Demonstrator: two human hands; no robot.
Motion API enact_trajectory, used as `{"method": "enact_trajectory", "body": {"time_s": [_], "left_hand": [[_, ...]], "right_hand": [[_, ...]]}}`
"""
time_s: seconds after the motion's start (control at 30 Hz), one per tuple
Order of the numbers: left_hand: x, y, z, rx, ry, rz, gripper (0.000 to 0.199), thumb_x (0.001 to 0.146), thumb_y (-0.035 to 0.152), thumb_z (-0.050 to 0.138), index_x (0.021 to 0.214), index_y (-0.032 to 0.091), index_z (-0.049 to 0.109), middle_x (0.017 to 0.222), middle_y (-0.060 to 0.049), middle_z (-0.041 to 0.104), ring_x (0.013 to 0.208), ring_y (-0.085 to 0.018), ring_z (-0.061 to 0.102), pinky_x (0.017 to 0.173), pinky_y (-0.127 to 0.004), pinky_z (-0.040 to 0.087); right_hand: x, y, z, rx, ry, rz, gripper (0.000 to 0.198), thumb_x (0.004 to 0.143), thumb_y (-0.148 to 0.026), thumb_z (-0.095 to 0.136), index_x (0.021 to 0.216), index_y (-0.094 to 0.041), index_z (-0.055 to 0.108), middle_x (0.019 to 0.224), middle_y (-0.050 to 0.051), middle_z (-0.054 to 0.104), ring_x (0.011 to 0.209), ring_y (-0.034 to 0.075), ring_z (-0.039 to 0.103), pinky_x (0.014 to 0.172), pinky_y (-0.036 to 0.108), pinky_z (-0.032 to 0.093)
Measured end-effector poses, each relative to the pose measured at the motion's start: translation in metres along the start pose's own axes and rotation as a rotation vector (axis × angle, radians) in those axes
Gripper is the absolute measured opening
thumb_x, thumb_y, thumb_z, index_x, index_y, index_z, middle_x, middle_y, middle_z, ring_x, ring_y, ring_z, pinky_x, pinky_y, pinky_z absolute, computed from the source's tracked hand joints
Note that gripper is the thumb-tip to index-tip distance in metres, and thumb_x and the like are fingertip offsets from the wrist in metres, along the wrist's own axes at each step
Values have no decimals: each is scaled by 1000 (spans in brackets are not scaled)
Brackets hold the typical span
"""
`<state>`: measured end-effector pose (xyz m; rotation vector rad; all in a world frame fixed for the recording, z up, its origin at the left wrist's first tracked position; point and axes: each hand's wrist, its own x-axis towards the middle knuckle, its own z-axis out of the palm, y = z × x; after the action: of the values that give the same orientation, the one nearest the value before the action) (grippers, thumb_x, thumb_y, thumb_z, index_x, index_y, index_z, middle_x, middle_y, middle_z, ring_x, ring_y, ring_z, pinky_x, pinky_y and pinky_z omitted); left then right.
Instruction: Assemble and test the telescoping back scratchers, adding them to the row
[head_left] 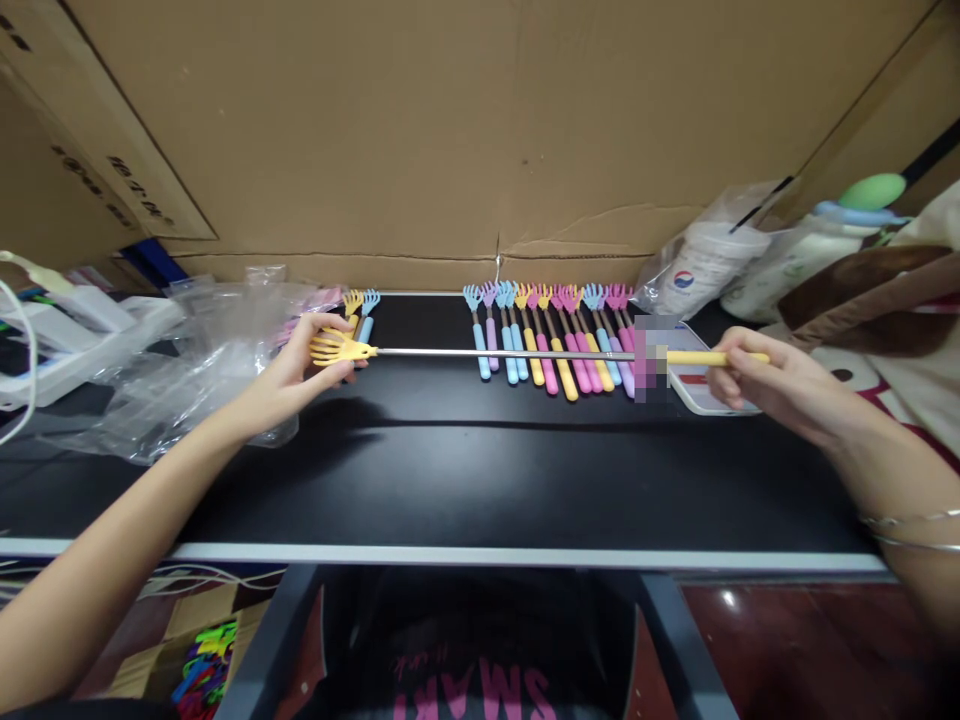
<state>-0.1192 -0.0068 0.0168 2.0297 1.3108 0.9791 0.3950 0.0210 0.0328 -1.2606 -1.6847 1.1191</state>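
Holding yellow scratcher [536,354] over tabletop [487,480]; L hand [296,375] grasps claw [337,347], R hand [772,380] grips handle [694,357]; other scratchers [549,375] nr back edge.

yellow handle [694,357] partly hidden, white cord [33,370] cut off

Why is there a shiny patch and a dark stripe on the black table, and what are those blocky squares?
In the head view, soft glare brightens the black tabletop; the stripe looks like the yellow back scratcher's shadow; blocky pixels blot out a patch beside its handle.
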Motion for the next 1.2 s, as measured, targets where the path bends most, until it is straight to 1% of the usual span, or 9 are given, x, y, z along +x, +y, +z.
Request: {"method": "enact_trajectory", "body": {"time_s": [0.17,0.33,0.43,0.53,0.6,0.77,0.93,1.07,1.2], "left_hand": [[1,2,-1,-47,13,-22,32,87,37,50,110,24,33,94,-6,61,75,-14,59,63,-24,49],[1,4,-3,-68,6,-28,30,87,37,50,108,24,33,92,-5,60,74,-14,58,62,-23,49],[1,11,1,-45,-62,-12,28,89,36,46,111,23,34,98,-6,60,78,-14,59,67,-24,49],[3,22,12,23,-217,21,30,92,37,43,116,21,35,102,-8,60,86,-15,61,76,-26,49],[4,29,20,81,-286,52,32,91,38,44,117,20,37,104,-8,61,89,-17,61,79,-28,48],[8,41,38,109,-292,90,29,91,39,44,113,20,39,100,-6,64,89,-17,63,79,-28,47],[12,53,62,186,-408,156,30,91,39,46,116,25,39,96,-1,68,89,-16,64,80,-28,46],[16,59,73,339,-358,191,32,90,39,46,119,26,41,98,-1,68,86,-17,64,76,-28,45],[18,60,72,416,-323,185,33,90,39,46,121,27,41,95,-1,68,80,-17,64,71,-26,43]], "right_hand": [[0,-2,0,-30,-19,8,25,78,-44,61,83,-22,50,55,-2,51,56,12,46,57,28,34],[-2,-5,-1,-93,-10,21,35,76,-51,61,88,-20,52,55,-2,52,53,11,45,55,27,33],[0,-7,3,-140,-34,17,40,74,-54,61,92,-19,55,57,-1,55,54,11,48,55,27,34],[3,-10,15,-192,-126,20,40,78,-53,58,97,-18,56,59,0,57,56,12,51,56,27,36],[5,-12,24,-220,-179,14,41,79,-52,57,100,-17,56,60,1,59,56,13,53,56,27,38],[4,-18,40,-239,-174,-43,37,80,-49,57,101,-18,58,58,1,60,52,12,53,52,26,39],[3,-24,62,-230,-279,-48,38,80,-49,57,106,-21,61,62,1,63,52,12,54,53,28,44],[4,-29,76,-243,-255,-87,39,80,-49,57,108,-21,62,59,0,61,50,11,54,49,26,44],[4,-30,77,-258,-234,-120,40,80,-48,56,109,-21,63,58,-1,59,49,11,53,49,26,43]]}}
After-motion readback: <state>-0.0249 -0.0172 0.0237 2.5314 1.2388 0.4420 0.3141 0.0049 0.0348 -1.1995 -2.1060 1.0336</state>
